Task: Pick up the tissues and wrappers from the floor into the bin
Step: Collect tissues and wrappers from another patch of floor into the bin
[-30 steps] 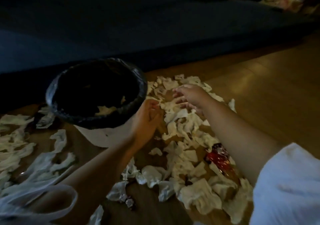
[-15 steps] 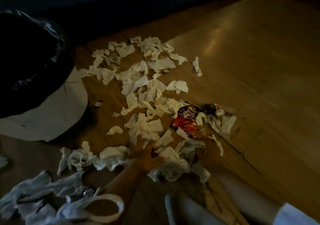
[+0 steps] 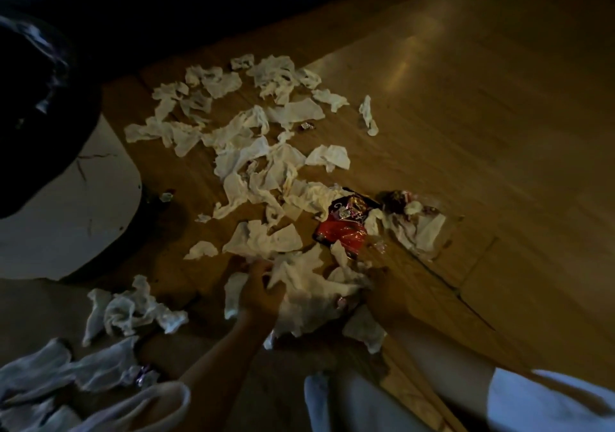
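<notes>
Several tissues point(image 3: 306, 285) in grip of left hand point(image 3: 263, 293), red wrapper point(image 3: 342, 231) just beyond

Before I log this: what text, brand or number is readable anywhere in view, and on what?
Red wrapper: pale lettering near its top, too blurred to read.
Small foil wrapper: too small to read.
Nothing else shows any text.

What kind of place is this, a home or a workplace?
Probably a room in a home, dimly lit: a wooden plank floor, a white bin with a black liner, and tissues and a red snack wrapper strewn about.
</notes>
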{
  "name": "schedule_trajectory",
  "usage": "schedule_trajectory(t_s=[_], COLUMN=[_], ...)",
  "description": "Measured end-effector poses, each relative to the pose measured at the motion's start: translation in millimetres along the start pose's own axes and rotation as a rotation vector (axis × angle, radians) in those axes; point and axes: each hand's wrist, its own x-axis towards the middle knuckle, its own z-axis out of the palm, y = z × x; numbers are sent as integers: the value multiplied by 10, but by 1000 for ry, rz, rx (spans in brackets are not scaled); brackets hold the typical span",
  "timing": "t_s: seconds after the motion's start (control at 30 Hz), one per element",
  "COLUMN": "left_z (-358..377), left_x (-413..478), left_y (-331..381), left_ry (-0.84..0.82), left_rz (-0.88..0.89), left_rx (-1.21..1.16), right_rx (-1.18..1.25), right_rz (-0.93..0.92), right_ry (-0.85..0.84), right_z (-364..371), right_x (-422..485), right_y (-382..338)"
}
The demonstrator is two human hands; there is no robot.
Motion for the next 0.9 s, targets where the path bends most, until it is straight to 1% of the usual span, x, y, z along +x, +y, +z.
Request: schedule_trajectory(t_s=[0.03, 0.07, 0.13, 0.17, 0.23, 0.27, 0.33, 0.4, 0.47, 0.53, 0.57, 0.63, 0.67, 0.73, 0.8, 0.9], left_z=[-94, -179, -303, -345, -411, -444, -511, -577, -578, -584, -577, -558, -545, -506, -473, -448], left_x=[25, 48, 136, 189, 258, 279, 282, 278, 286, 289, 299, 306, 311, 308, 300, 242], left_y=[7, 11, -26, -59, -75, -64, -32, 11, -31, -75, -97, -96, -98, -135, -184, -159], left_ry=[21, 30, 56, 76, 110, 98, 95, 99, 43, -8, -9, 2, 10, 54, 59, 44], left_rz=[0, -2, -43, -94, -207, -238, -252, -253, -202, -142, -120, -122, -115, -97, -104, -114], left_rx=[-64, -122, -191, -215, -299, -337, -331, -333, -260, -280, -320, -362, -346, -287, -285, -299], right_rx=[88, 206, 399, 454, 472, 406, 178, -24, -300, -563, -586, -494, -479, -453, -386, -224], right_rz=[-30, -15, 29, 46, 33, 13, -43, -71, -127, -175, -148, -94, -103, -122, -121, -108], right_ry=[24, 65, 227, 269, 272, 251, 157, -18, -207, -232, -184, -92, -84, -119, -144, -77], right_z=[-32, -75, -147, -170, -191, -212, -276, -312, -209, -15, 80, 267, 304, 341, 328, 211], right_x=[23, 44, 198, 333, 623, 754, 950, 1071, 1128, 1121, 1063, 889, 759, 605, 563, 594], right_y=[-9, -48, -129, -168, -258, -313, -427, -521, -549, -523, -510, -462, -467, -470, -457, -478])
